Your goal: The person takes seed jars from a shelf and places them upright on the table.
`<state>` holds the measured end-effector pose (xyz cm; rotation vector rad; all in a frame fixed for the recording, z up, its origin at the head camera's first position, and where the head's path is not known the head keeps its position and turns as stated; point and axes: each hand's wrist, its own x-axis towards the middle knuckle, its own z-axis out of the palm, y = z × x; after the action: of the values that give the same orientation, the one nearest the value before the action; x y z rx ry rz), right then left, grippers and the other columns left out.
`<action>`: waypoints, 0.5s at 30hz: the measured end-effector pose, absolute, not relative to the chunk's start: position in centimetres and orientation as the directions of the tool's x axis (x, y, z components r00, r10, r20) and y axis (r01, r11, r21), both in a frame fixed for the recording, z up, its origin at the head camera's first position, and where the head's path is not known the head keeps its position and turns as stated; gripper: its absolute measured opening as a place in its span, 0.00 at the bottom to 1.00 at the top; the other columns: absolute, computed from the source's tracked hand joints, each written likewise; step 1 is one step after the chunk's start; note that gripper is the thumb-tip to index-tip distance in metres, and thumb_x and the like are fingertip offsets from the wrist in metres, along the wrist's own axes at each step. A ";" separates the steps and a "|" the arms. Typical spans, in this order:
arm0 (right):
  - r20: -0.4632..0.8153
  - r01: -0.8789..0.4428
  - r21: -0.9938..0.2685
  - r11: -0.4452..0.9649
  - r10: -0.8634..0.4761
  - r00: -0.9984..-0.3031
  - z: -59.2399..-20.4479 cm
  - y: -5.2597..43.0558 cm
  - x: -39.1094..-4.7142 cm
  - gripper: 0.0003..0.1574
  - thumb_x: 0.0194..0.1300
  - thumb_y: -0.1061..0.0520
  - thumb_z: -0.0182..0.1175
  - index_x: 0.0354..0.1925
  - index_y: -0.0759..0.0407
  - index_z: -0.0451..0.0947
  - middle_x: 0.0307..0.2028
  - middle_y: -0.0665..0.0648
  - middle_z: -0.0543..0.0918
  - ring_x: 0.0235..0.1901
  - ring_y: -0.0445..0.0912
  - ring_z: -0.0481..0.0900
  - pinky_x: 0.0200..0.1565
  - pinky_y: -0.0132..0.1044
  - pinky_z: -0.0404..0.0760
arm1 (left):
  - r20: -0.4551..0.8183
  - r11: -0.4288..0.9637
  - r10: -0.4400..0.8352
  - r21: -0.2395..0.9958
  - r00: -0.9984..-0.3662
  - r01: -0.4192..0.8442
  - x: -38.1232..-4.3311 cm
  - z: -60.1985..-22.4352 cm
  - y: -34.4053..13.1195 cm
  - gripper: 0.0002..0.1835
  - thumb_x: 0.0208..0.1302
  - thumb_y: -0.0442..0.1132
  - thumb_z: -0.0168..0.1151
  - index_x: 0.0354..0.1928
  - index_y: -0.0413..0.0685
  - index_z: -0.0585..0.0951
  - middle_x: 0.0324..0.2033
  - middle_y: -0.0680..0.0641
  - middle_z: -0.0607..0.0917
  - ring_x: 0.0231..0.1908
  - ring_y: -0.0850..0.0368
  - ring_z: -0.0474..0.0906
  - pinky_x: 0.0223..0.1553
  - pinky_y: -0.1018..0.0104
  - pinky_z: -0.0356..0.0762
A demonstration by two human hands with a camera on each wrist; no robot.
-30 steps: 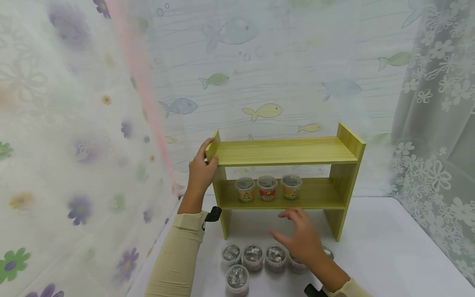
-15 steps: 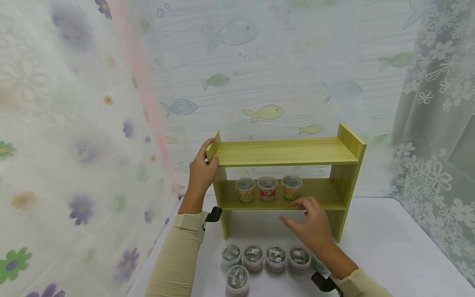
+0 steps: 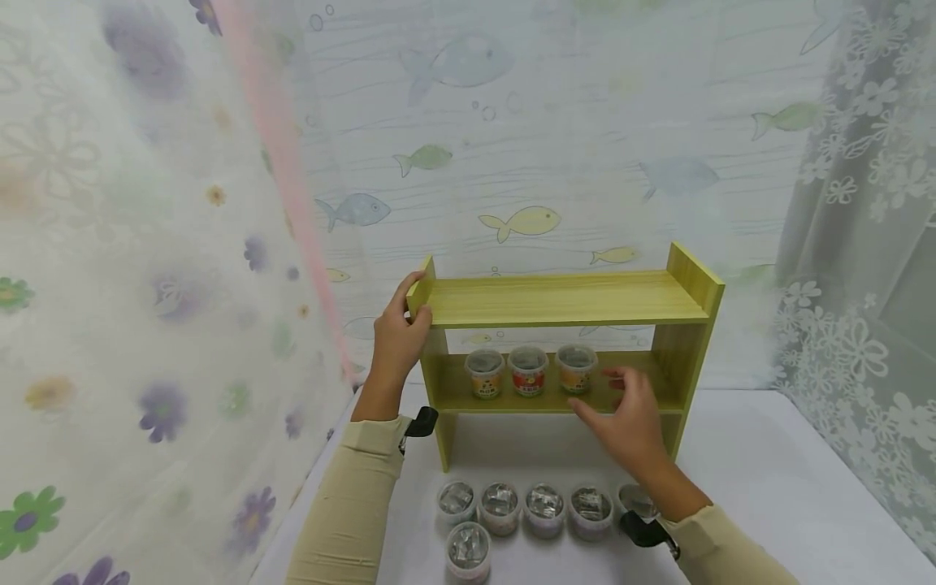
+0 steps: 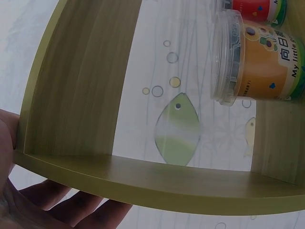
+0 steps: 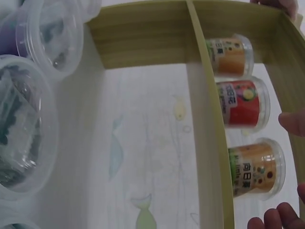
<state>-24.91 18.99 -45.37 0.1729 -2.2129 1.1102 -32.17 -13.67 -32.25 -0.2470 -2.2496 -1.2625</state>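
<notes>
My left hand (image 3: 400,331) grips the upper left side panel of a yellow-green wooden shelf (image 3: 556,302), thumb in front and fingers around the outside. On its middle board stand three lidded plastic cups: an orange-labelled cup (image 3: 485,374) at left, a red-labelled cup (image 3: 528,372) in the centre and another orange-labelled cup (image 3: 576,370) at right. Just right of that last cup is my right hand (image 3: 630,418), thumb and fingers spread apart with nothing between them. In the right wrist view its fingertips (image 5: 272,219) sit close to the right cup's lid.
In front of the shelf, several clear-lidded cups (image 3: 543,508) stand in a row on the white table (image 3: 746,455). One more cup (image 3: 468,551) is nearer, at the left. A fish-patterned curtain (image 3: 585,122) hangs behind.
My right hand has moved up and to the right, from above the front row of cups to beside the right cup on the shelf. The left hand keeps its grip.
</notes>
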 end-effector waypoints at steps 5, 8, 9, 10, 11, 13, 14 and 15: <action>0.522 -0.363 -0.750 0.553 0.157 -0.838 -45.1 19.7 -25.9 0.51 0.57 0.42 0.78 0.67 0.64 0.67 0.63 0.66 0.72 0.61 0.63 0.75 0.57 0.59 0.80 | 0.536 0.546 -0.098 0.733 -0.839 0.404 -32.1 -32.3 -13.8 0.29 0.74 0.45 0.52 0.74 0.81 0.68 0.43 0.43 0.85 0.21 0.53 0.71 0.22 0.61 0.72; 0.463 -0.345 -0.802 0.487 0.144 -0.874 -44.8 20.0 -26.4 0.54 0.58 0.41 0.77 0.71 0.63 0.64 0.67 0.66 0.71 0.66 0.65 0.73 0.62 0.59 0.77 | 0.537 0.549 -0.097 0.731 -0.838 0.405 -32.0 -32.3 -13.8 0.29 0.74 0.45 0.52 0.74 0.81 0.68 0.41 0.43 0.85 0.21 0.53 0.70 0.21 0.61 0.72; 0.444 -0.337 -0.816 0.471 0.138 -0.885 -44.8 20.1 -26.6 0.55 0.59 0.41 0.76 0.72 0.62 0.63 0.69 0.65 0.70 0.67 0.65 0.72 0.63 0.59 0.76 | 0.539 0.548 -0.098 0.731 -0.837 0.406 -32.0 -32.3 -13.8 0.29 0.74 0.45 0.52 0.74 0.80 0.68 0.43 0.44 0.85 0.22 0.53 0.71 0.22 0.61 0.72; 0.428 -0.329 -0.828 0.454 0.131 -0.894 -44.7 20.2 -26.9 0.55 0.60 0.41 0.76 0.73 0.61 0.62 0.70 0.65 0.70 0.69 0.64 0.71 0.65 0.58 0.75 | 0.540 0.548 -0.099 0.731 -0.836 0.407 -32.1 -32.3 -13.7 0.29 0.74 0.45 0.52 0.74 0.80 0.68 0.44 0.44 0.85 0.23 0.53 0.73 0.22 0.61 0.73; 0.412 -0.323 -0.838 0.440 0.123 -0.903 -44.6 20.3 -27.1 0.54 0.60 0.42 0.76 0.74 0.61 0.62 0.71 0.65 0.69 0.70 0.64 0.70 0.66 0.58 0.75 | 0.542 0.549 -0.099 0.729 -0.834 0.409 -32.1 -32.3 -13.7 0.29 0.74 0.45 0.52 0.74 0.80 0.68 0.45 0.44 0.86 0.24 0.52 0.75 0.23 0.61 0.74; 0.383 -0.309 -0.856 0.414 0.106 -0.918 -44.5 20.4 -27.4 0.54 0.62 0.43 0.75 0.75 0.60 0.60 0.72 0.64 0.67 0.71 0.63 0.68 0.68 0.57 0.73 | 0.545 0.550 -0.101 0.727 -0.832 0.410 -32.1 -32.3 -13.7 0.29 0.74 0.45 0.52 0.73 0.81 0.68 0.47 0.43 0.86 0.26 0.51 0.77 0.23 0.60 0.75; 0.372 -0.306 -0.864 0.400 0.097 -0.923 -44.3 20.5 -27.6 0.54 0.62 0.44 0.75 0.75 0.60 0.60 0.73 0.64 0.67 0.72 0.63 0.67 0.68 0.57 0.72 | 0.546 0.550 -0.101 0.727 -0.832 0.411 -32.2 -32.3 -13.7 0.29 0.74 0.45 0.52 0.73 0.81 0.68 0.47 0.43 0.86 0.26 0.51 0.77 0.23 0.60 0.75; 0.362 -0.303 -0.869 0.392 0.085 -0.928 -44.2 20.5 -27.7 0.54 0.63 0.44 0.74 0.76 0.60 0.59 0.73 0.64 0.66 0.72 0.63 0.67 0.69 0.57 0.71 | 0.547 0.552 -0.103 0.727 -0.831 0.410 -32.2 -32.3 -13.7 0.29 0.74 0.45 0.52 0.73 0.81 0.68 0.47 0.43 0.86 0.26 0.51 0.77 0.23 0.60 0.75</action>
<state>-27.67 20.51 -44.18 0.1896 -2.3074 1.5489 -32.21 -13.74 -32.34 -0.2463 -2.2477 -1.2481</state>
